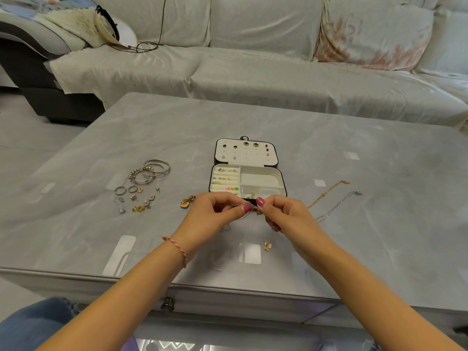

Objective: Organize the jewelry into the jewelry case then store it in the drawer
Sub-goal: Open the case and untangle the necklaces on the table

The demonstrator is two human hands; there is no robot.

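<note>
Thin chain (pixel 249 205) pinched between left hand (pixel 212 214), right hand (pixel 286 216), before jewelry case (pixel 247 178).

Both bare forearms reach forward from the lower corners and converge toward the middle. The left hand (pixel 211 211) is curled, thumb and fingertips pinching inward to the right. The right hand (pixel 283 214) mirrors it, its pink-nailed thumb (pixel 260 201) pressed toward the left hand's fingertips, so the two grips almost touch. A thin multicoloured woven thread bracelet (pixel 177 249) circles the left wrist.
</note>
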